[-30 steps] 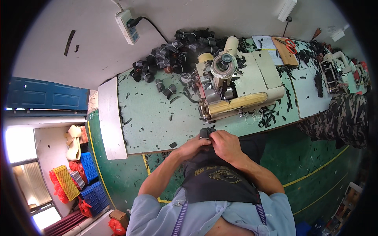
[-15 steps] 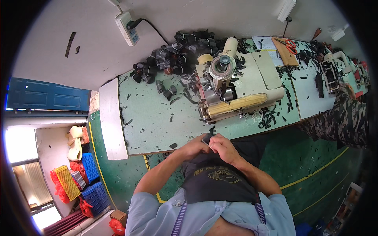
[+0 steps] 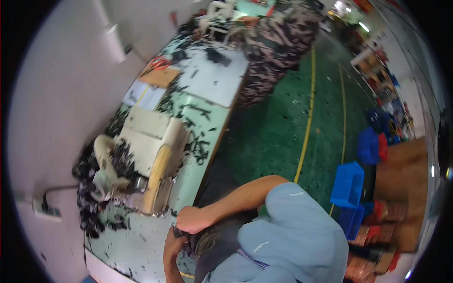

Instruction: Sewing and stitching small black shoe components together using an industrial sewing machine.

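Note:
My right hand [image 3: 193, 219] is closed in a fist at the table's front edge, just in front of the sewing machine [image 3: 150, 151]. Right beside it, my left hand [image 3: 174, 243] has its fingers curled round a small dark fabric piece [image 3: 178, 232]. Both hands meet at this piece, which is mostly covered by the fingers. What the right fingers grip is hidden, though they press against the same spot. The cream machine, with a yellowed front edge, stands on the pale green table [image 3: 181, 181].
Dark bundles [image 3: 89, 188] lie along the wall, and black scraps [image 3: 200, 146] litter the table. Red-handled scissors [image 3: 159, 63] rest on brown card [image 3: 160, 77]. A person in camouflage clothing [image 3: 278, 42] works at the far end. Blue crates [image 3: 348, 184] stand on the green floor to the right.
The view has swung to the right, so the table now runs up the picture and the floor and crates on the right show. My hands stay together at the dark fabric piece.

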### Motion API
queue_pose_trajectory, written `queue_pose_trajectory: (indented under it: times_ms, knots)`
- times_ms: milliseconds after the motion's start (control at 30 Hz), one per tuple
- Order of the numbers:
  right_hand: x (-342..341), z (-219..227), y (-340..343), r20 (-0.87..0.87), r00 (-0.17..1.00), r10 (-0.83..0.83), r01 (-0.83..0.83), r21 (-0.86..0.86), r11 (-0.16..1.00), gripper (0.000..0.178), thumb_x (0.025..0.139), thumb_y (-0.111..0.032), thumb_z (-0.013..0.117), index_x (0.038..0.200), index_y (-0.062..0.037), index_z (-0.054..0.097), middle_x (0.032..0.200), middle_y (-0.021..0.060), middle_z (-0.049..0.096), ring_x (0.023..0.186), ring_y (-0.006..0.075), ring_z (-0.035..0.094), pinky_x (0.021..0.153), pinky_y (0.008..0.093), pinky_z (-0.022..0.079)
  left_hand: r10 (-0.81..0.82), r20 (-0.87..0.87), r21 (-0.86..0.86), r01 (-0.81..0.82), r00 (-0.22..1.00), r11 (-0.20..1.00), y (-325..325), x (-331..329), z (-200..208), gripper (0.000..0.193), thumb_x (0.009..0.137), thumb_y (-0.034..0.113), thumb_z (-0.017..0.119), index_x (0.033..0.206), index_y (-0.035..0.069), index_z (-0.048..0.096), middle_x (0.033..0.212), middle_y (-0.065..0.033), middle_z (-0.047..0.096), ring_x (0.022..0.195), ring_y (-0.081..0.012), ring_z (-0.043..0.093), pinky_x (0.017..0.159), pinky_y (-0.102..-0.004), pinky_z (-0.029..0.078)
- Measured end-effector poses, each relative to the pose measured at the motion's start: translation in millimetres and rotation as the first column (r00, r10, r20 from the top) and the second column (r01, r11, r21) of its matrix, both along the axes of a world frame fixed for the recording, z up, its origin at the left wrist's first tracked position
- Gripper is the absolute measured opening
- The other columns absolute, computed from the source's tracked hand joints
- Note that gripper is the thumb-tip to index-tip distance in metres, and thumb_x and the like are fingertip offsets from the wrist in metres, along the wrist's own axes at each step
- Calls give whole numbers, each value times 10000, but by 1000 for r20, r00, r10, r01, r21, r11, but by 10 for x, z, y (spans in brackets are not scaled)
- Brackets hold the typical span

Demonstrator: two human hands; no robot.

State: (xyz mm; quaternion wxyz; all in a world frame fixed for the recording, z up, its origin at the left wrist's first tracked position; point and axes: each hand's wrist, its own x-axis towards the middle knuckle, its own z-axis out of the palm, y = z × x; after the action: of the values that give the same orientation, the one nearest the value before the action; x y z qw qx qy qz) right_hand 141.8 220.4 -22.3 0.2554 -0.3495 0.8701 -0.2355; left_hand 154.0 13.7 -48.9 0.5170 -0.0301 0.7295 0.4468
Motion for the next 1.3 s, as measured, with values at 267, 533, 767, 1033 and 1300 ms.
queue_pose_trajectory:
  times_ms: [267, 533, 767, 1033, 1300]
  knots:
    - [83, -457, -50, 164, 721, -673, 658, -467, 591, 222, 896, -157, 652, 1034, -12, 557, 999, 161, 576, 965, 371, 621, 787, 480, 519, 456, 760, 373, -886, 463, 277, 130, 73, -12, 557, 692, 204, 621, 1219, 26, 601, 1070, -156, 647, 947, -295, 586, 788, -374, 493]
    - [-176, -1298, 62, -398, 647, -651, 618, -227, 753, 203, 777, -60, 635, 972, -11, 607, 1017, 129, 581, 958, 316, 596, 834, 395, 510, 730, 425, 231, -844, 535, 484, 13, 128, -9, 308, 747, -13, 685, 1051, -50, 661, 957, -156, 674, 871, -266, 633, 778, -374, 533]
    - [-158, -919, -106, -293, 647, -704, 651, -267, 710, 274, 856, -122, 638, 1086, 21, 597, 985, 162, 603, 943, 312, 609, 843, 413, 509, 523, -383, 38, -553, 761, 832, -15, -36, -139, 739, 818, 49, 613, 1503, -59, 358, 1358, -243, 550, 1033, -331, 597, 854, -415, 498]
    - [-130, -555, -684, 488, 656, -576, 720, -177, 671, 551, 1017, -444, 459, 1280, 36, 528, 1019, 283, 687, 940, 451, 672, 823, 537, 504, -220, -890, -347, -281, 400, 895, 142, 105, -463, 924, 865, 291, 734, 1527, -105, 226, 1344, -291, 510, 1162, -444, 521, 1011, -490, 411]
    - [-141, -694, -708, 464, 723, -512, 678, -336, 653, 397, 951, -366, 583, 1128, -15, 638, 984, 237, 705, 938, 427, 676, 790, 508, 506, -138, -895, -317, -386, 424, 866, 360, 334, -115, 1071, 825, 269, 771, 1568, -101, 94, 1380, -313, 495, 1183, -444, 533, 1029, -481, 411]
